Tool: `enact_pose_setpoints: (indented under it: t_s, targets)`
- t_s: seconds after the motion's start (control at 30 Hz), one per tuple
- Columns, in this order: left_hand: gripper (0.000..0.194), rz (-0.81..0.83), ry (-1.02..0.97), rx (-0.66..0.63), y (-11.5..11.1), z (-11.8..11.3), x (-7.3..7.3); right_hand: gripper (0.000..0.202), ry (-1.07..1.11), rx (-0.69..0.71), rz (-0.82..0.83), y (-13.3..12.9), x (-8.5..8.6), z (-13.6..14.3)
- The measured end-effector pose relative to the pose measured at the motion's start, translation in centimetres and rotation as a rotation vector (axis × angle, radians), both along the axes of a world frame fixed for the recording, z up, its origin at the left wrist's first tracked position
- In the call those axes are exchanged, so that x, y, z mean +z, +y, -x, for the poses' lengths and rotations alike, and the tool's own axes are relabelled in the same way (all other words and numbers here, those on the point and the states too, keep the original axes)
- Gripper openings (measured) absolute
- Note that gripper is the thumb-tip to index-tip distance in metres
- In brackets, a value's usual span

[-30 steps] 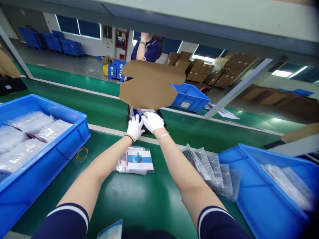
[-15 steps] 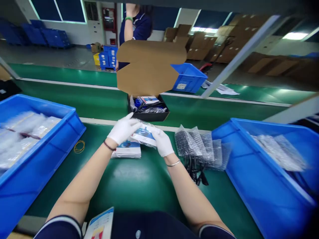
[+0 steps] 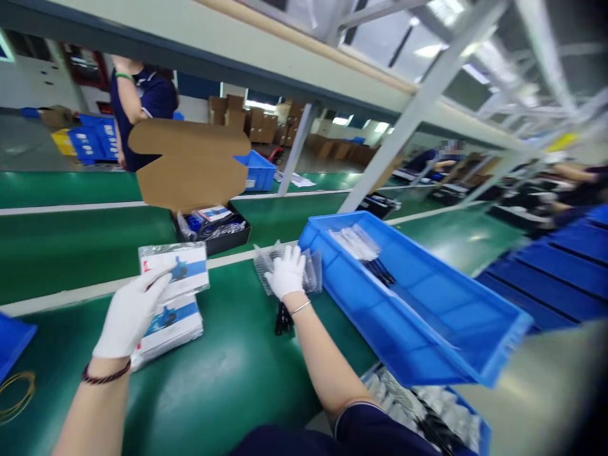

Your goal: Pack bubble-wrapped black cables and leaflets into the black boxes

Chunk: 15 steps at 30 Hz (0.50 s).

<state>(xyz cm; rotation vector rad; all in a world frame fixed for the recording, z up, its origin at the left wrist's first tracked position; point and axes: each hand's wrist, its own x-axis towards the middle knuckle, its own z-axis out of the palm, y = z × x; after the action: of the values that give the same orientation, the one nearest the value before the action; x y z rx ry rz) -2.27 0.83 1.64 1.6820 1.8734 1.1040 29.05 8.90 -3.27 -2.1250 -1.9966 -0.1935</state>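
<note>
My left hand (image 3: 135,307), in a white glove, grips the near side of a plastic-wrapped booklet (image 3: 183,269) with a blue picture. Beneath it lies a stack of similar booklets (image 3: 175,323) on the green table (image 3: 228,386). My right hand (image 3: 287,272), gloved too, rests with fingers spread on several bubble-wrap packets (image 3: 266,269); black cable ends (image 3: 284,322) stick out below them. Behind, an open black box (image 3: 230,239) with a raised brown cardboard lid (image 3: 190,164) holds a booklet and clear-wrapped items.
At right stands a large blue bin (image 3: 427,329) with wrapped cables (image 3: 356,244); another bin (image 3: 484,430) with packets is below it. Yellow rubber bands (image 3: 16,396) lie left near a blue bin's corner (image 3: 14,339). A person (image 3: 142,104) stands behind the line.
My right hand has let go of the booklet and moved right onto the bubble-wrap packets. My left hand still has the booklet. The view has turned right.
</note>
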Motion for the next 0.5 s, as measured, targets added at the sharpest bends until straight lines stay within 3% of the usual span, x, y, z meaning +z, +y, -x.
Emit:
enact_pose_setpoints:
  t_s: [0.1, 0.23, 0.37, 0.43, 0.5]
  targets:
    - [0.042, 0.034, 0.053, -0.006, 0.2, 0.3, -0.9, 0.014, 0.154, 0.079, 0.114, -0.4, 0.0, 0.8]
    - [0.043, 0.135, 0.029, -0.031, 0.1, -0.1, -1.7, 0.013, 0.288, 0.138, 0.128, -1.3, 1.9, 1.9]
    - [0.047, 0.237, -0.137, -0.201, -0.1, -1.8, -2.1, 0.027, 0.834, 0.390, -0.044, -1.4, 4.2, 5.1]
    - [0.048, 0.188, -0.286, -0.257, -0.1, -2.7, -2.1, 0.031, 1.111, 0.502, 0.008, -1.3, 4.8, 7.7]
    - [0.046, 0.137, -0.393, -0.188, -0.1, -3.2, -2.3, 0.031, 1.327, 0.593, 0.143, -1.2, 5.0, 10.3]
